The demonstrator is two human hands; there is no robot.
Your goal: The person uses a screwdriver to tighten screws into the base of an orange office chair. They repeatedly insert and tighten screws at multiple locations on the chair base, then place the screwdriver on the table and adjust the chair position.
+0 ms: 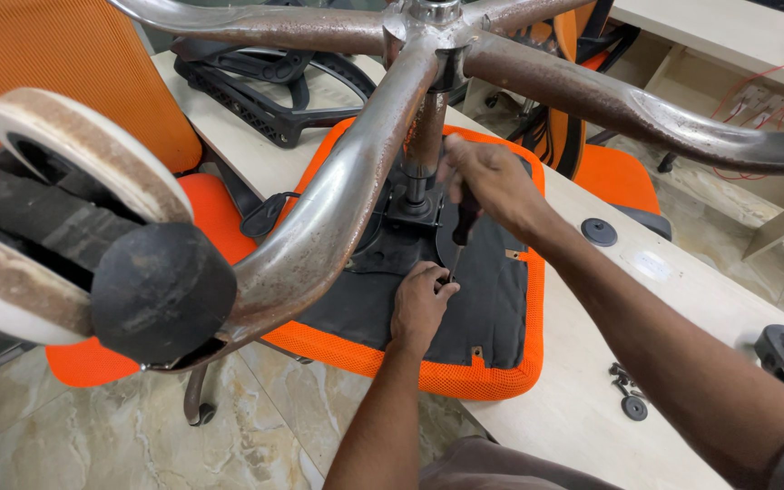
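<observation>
1 orange seat cushion, upside down on tabletop. On it: 1 screwdriver, 2 hands. Above it: 1 rusty chair base, 3 legs visible, 1 caster. Right of cushion: 1 round black cap, approx. 3 small black parts.

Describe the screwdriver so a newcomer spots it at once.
Find the upturned orange seat cushion on the table, with the rusty metal chair base rising from its black underside. The screwdriver stands nearly upright just right of the central column, gripped by the right hand. Its thin shaft meets the left hand's fingertips.
</observation>
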